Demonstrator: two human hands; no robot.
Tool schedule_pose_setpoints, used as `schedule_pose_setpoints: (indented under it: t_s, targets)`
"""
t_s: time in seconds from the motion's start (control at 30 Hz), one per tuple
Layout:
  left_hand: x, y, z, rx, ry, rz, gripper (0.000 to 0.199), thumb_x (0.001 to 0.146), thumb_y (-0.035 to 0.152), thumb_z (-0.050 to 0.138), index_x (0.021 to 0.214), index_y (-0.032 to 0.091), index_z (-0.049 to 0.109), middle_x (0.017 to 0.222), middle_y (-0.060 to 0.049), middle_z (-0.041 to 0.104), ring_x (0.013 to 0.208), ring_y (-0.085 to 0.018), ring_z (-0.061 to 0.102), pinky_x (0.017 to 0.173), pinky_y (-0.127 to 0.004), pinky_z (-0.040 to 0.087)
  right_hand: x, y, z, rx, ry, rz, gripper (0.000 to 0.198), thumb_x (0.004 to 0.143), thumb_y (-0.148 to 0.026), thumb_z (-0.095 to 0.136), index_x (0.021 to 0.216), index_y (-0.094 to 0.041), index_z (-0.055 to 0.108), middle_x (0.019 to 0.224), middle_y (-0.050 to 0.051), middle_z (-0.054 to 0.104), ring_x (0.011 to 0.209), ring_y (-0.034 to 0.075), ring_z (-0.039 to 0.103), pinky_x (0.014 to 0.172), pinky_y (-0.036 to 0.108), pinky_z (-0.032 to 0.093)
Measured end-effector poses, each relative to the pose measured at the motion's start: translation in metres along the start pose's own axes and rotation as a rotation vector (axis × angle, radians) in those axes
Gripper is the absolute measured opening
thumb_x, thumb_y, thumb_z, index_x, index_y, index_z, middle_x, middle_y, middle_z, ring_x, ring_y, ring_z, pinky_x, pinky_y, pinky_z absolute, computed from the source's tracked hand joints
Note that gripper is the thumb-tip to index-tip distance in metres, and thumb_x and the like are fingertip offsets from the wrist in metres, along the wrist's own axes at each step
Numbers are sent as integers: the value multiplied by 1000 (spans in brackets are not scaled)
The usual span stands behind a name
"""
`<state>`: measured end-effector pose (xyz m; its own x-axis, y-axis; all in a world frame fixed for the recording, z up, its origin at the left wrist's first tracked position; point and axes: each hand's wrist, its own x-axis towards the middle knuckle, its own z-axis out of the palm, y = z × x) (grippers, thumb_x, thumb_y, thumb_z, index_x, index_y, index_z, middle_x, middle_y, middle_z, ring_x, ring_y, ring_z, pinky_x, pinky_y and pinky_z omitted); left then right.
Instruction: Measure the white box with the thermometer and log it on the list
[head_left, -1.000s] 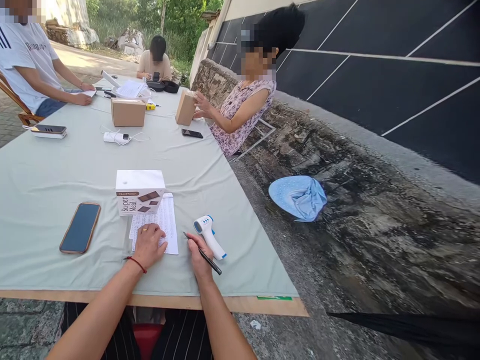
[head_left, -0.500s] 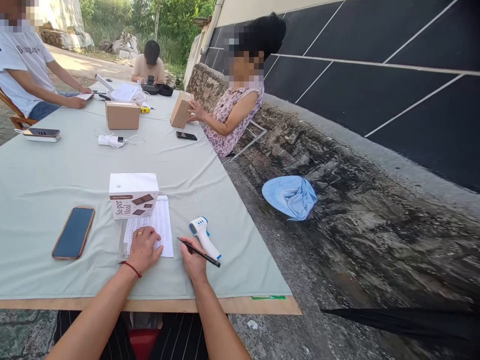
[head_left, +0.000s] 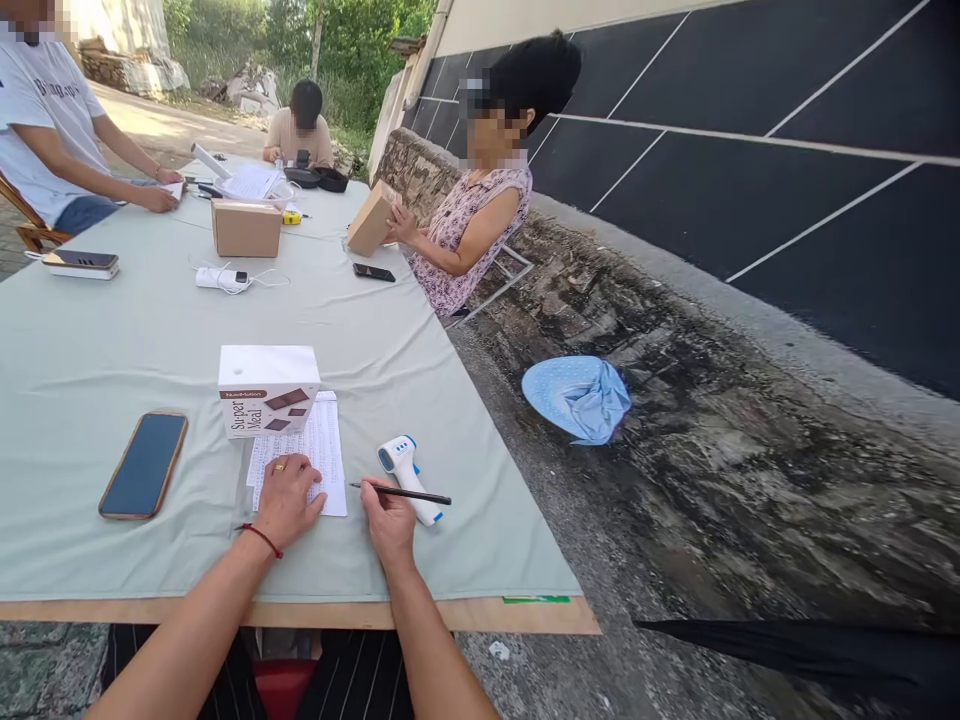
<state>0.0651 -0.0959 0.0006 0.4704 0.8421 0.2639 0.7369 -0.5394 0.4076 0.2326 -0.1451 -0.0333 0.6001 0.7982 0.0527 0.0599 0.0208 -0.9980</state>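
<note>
My left hand lies flat on the printed sheets, its fingers spread a little. Behind those fingers a white "Super Meal" box stands on the upper part of the paper. In my right hand is a black pen, pinched between thumb and fingers, its tip pointing left just off the paper's right edge. The pen crosses over a white and blue infrared thermometer lying beside that hand. To the left, a phone in a brown case rests screen up on the cloth.
Farther up the cloth-covered table are a white device with a cable, a cardboard box and phones. Three people sit around it; one on the right holds a cardboard box. A blue hat lies beyond the table's right edge.
The pen in my right hand has swung to nearly level. My left hand stays put. The person on the right has tilted the cardboard box further over.
</note>
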Motion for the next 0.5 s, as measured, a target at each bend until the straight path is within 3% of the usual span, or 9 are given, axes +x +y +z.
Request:
schedule_pose_setpoints:
  t_s: [0.23, 0.5]
  targets:
    - [3, 3, -2, 9, -32, -9, 13, 80, 25, 68, 92, 21, 66, 103, -7, 62, 101, -26, 54, 92, -43, 41, -1, -11, 10, 74, 12, 37, 23, 66, -39, 65, 76, -18, 63, 62, -1, 60, 54, 11, 49, 53, 26, 43]
    - [2, 4, -1, 34, -33, 18, 18, 80, 29, 69, 96, 22, 68, 104, -7, 61, 102, -26, 53, 93, -44, 40, -9, -19, 10, -93, -45, -1, 16, 67, -36, 61, 68, -20, 57, 60, -3, 57, 56, 12, 49, 54, 26, 43]
